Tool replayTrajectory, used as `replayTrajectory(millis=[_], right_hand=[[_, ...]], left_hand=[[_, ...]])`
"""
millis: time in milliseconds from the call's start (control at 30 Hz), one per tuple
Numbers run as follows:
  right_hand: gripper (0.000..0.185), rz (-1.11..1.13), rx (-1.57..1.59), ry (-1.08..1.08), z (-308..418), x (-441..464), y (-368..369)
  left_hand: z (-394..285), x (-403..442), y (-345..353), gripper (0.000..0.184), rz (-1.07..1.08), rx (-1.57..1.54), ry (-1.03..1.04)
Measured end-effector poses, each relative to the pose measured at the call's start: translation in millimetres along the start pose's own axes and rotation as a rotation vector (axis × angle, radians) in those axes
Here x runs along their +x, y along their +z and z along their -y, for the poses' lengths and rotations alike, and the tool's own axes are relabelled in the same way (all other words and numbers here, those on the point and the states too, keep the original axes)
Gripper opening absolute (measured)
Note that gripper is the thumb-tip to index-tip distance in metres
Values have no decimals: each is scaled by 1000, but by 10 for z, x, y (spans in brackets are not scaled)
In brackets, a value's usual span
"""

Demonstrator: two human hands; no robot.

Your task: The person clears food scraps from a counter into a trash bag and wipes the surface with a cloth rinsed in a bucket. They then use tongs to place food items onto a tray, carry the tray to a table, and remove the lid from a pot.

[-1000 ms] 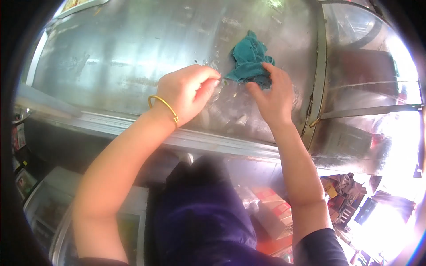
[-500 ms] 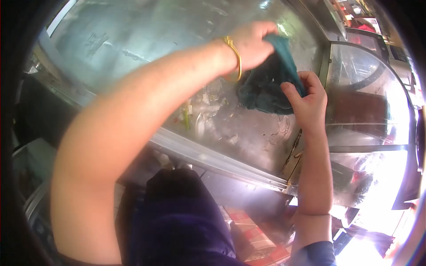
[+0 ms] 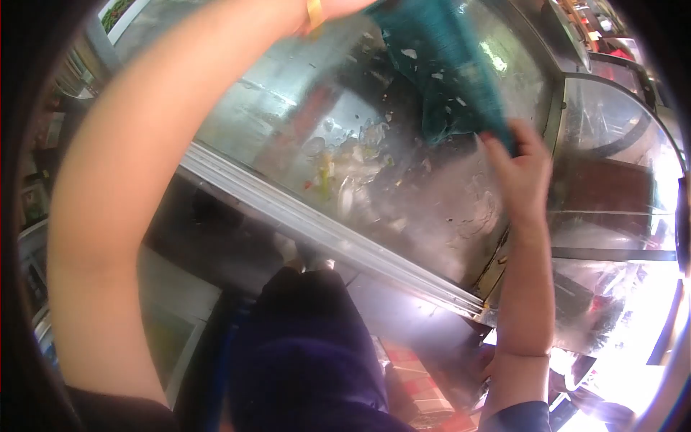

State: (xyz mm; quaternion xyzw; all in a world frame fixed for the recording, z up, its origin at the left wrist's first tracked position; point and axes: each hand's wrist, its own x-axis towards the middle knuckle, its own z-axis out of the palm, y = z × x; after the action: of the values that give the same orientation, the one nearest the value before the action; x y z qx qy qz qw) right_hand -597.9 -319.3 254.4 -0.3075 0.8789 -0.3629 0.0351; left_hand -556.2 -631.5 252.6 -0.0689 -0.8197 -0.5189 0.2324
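A teal cloth (image 3: 450,65) hangs stretched between my two hands above a wet metal surface (image 3: 439,187). Pale bits cling to its lower face. My left hand (image 3: 345,7), below a yellow bracelet (image 3: 314,13) at the wrist, grips the cloth's upper left end; the frame's top edge cuts part of it off. With fingers closed, my right hand (image 3: 524,169) pinches the opposite end. Under the cloth, whitish and green food scraps (image 3: 345,176) lie scattered in water on the metal.
A metal rail (image 3: 331,245) runs along the near edge of the surface. Curved clear panels (image 3: 608,165) stand at the right. Below are my dark-clothed legs (image 3: 302,345) and a red-and-white checked item (image 3: 417,389). Greenery in a white-edged container (image 3: 115,14) shows at upper left.
My left hand has moved up and left, and the bunched cloth is now spread wide. My right hand has shifted slightly right. More scraps are visible on the metal and on the cloth.
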Motion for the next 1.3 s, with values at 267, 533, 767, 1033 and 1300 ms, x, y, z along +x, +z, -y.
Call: replayTrajectory(millis=[267,533,767,1033,1300], right_hand=[[30,709,27,81,164,-940,462],[52,247,-583,-174,107,-54,1060],[61,414,-340,-323,-162,-692,1292],[55,594,-464,31,187,-820,446],[51,416,-195,164,-175,-1005,1060]], left_hand=[[-72,-1454,-162,20,777,255,-789],[174,-1220,725,56,380,774,-275],[-146,-1582,614,62,959,499,-422],[-477,-1647,339,48,724,651,-537],[-564,-1525,1031,53,496,310,-951]])
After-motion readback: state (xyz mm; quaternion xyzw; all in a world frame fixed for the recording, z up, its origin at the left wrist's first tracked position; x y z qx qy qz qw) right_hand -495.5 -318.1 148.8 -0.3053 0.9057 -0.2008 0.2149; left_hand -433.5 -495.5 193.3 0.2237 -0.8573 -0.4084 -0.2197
